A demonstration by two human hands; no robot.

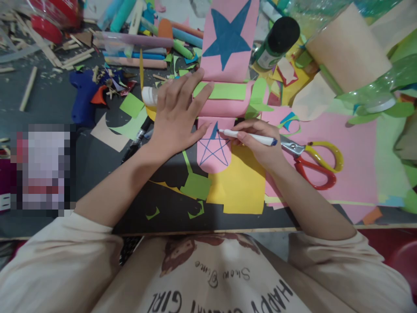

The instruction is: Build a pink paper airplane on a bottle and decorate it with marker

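the right hand (260, 145) is closed around a white marker (250, 137), with the fingers pinching its front part. the marker lies almost horizontal in the view. its long axis goes from right to left, the tip points to the left, and the blue end sticks out to the right behind the hand. the tip touches the small pink paper (224, 153) at the upper right side of a star outline (213, 148) drawn in blue lines. one point of this star looks up, away from the person.

the left hand (177, 115) lies flat with the fingers spread apart. it holds nothing and presses on the left edge of the small pink paper and on the pink strip above it. the small pink paper rests partly on a yellow sheet (241, 187), on the dark table (97, 174), just in front of the person.

scissors (316, 161) with red and yellow handles lie just beside the right hand, on its right. a big pink sheet with a filled blue star (228, 41) lies further up. a black pen (137, 139) lies near the left wrist.
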